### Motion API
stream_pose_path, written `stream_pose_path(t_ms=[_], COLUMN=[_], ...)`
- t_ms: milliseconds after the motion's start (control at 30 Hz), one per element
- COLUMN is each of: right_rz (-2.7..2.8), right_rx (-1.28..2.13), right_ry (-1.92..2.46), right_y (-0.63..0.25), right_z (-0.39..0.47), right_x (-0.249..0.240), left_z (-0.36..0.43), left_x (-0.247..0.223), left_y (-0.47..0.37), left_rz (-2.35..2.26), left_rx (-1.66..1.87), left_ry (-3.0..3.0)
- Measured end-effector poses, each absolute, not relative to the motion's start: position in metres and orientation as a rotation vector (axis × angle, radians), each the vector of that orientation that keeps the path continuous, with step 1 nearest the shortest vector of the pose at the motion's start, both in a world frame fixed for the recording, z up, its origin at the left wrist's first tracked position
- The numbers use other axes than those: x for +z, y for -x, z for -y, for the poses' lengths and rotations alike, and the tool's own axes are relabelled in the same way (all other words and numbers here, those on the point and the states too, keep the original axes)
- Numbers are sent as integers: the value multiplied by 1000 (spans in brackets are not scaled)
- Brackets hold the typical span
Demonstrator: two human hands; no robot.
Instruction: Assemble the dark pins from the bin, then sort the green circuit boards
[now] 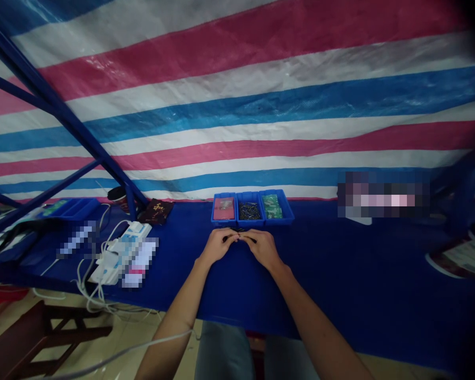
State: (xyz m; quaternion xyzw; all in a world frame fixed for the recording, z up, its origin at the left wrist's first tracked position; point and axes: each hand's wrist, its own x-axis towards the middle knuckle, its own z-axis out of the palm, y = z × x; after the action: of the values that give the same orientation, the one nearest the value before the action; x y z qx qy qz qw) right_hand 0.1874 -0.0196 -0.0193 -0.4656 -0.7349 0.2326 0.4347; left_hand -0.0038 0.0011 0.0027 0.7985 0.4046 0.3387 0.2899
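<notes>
My left hand (219,245) and my right hand (260,246) meet above the blue tabletop (241,285), fingers bent and fingertips together. Whatever they pinch between them is too small to name. Just beyond them stand three blue bins side by side. The left bin (224,221) holds a reddish-pink piece (224,209), the middle one holds many thin dark pieces (249,211), and the right one holds green-and-white items (272,206). Some dark pieces lie at the front of the middle bin, partly hidden by my fingers.
A white power strip (121,253) with tangled cables lies at the left, near a dark packet (157,211) and a cup (117,195). Blue frame bars (79,137) rise at the left. Another container (461,256) is at the right edge.
</notes>
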Motion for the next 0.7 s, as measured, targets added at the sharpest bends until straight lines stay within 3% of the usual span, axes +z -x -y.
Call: stream_pose_path(t_ms=[700], right_rz=[1945], right_rx=[439], right_ry=[1438], right_y=[-183], right_z=[20], right_x=[-15], left_z=[-1], left_x=[2], left_y=[2], left_rz=[-1073], left_rx=[870], left_ry=[-2152])
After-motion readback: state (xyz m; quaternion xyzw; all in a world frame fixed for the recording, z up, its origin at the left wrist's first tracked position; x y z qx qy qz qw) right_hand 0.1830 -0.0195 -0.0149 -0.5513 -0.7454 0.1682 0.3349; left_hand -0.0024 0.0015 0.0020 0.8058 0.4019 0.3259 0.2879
